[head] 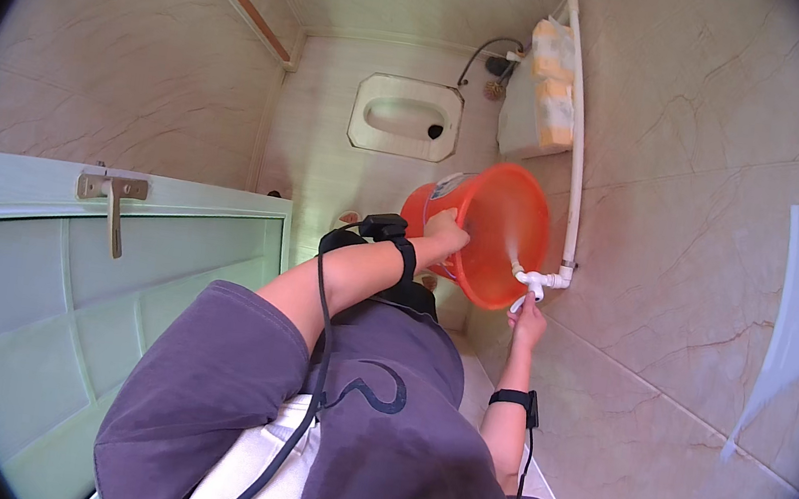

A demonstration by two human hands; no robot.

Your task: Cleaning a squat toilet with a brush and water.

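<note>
My left hand [447, 231] grips the near left side of the rim of a red plastic bucket [484, 185]. The bucket is tilted, its mouth turned to the right towards the wall. A white plastic tap [534, 279] on the wall pipe has its spout at the bucket's mouth, and water [512, 240] sprays from it into the bucket. My right hand [527, 327] holds the tap's white lever [518, 304] from below. How much water lies in the bucket cannot be told.
A squat toilet [406, 117] is set in the floor beyond the bucket. Paper packs [555, 111] lie behind the white wall pipe [577, 144]; a toilet brush [494, 91] and a dark hose [475, 55] are near them. At left stands a glazed door [105, 302] with a metal handle [117, 201].
</note>
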